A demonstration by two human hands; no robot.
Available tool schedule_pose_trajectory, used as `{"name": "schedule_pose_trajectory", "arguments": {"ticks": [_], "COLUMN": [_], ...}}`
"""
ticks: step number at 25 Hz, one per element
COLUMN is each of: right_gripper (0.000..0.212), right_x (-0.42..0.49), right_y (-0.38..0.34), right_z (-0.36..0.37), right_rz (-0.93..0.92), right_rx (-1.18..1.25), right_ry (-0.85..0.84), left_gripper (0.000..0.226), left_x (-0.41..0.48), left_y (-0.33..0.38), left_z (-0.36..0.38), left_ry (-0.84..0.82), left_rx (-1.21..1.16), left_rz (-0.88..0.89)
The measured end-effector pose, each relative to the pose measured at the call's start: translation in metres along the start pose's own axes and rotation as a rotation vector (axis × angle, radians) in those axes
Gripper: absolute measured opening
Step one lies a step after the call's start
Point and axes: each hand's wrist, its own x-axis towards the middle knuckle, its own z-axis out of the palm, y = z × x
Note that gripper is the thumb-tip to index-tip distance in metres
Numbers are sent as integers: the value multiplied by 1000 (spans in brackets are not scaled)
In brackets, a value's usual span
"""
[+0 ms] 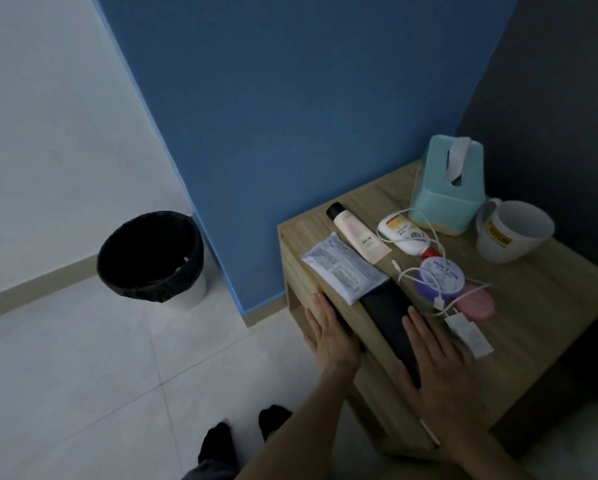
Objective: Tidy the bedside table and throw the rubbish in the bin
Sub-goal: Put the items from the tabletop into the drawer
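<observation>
Bin [173, 289] is on the floor left of the table [550, 296], well apart from both hands. It is lined with a black bag; contents cannot be told, the inside is too dark. Tissue box [442, 199] is at the table's back, one tissue [458, 161] pulled up through the slot. Mug [498, 244] is set just beside it.

Left hand [332, 336] is laid flat, fingers straight, at the table's left edge against the dark flat item [387, 317]. Right hand [436, 362] is spread flat, palm down, along that item's other side. Nothing is gripped by either hand; the item is flanked between them.

Wipes pack [346, 268] overlaps the item's far end, just past the left fingertips. Behind it lie tube [358, 237], bottle [404, 237], tin [439, 275], pink case [477, 304]. Cable [438, 302] is looped over bottle and tin; charger [467, 332] lies just right of the right hand.
</observation>
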Motion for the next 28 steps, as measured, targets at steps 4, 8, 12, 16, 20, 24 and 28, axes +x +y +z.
{"name": "schedule_pose_trajectory", "arguments": {"ticks": [4, 8, 12, 16, 20, 24, 28], "right_gripper": [67, 64, 71, 79, 81, 82, 82], "right_x": [-3, -5, -5, -8, -11, -16, -22], "right_y": [2, -1, -1, -6, -11, -12, -8], "right_z": [-3, -7, -12, -19, -25, -31, -32], "right_rz": [-31, -33, -13, 7, 13, -2, 15], "right_rx": [4, 3, -24, -22, -12, -33, -39], "right_ry": [46, 21, -40, -106, -157, -224, -317], "left_gripper": [89, 94, 96, 95, 93, 91, 88], "left_x": [-8, -20, -32, -45, -55, -64, -73], "left_y": [9, -6, -33, -62, -92, -109, -115], "left_z": [0, -19, -42, -62, -81, -95, -108], "left_ry": [9, 34, 54, 106, 127, 124, 101], "left_rx": [37, 121, 185, 227, 285, 302, 316], "left_rz": [-27, -47, -62, -31, -51, -43, -68]}}
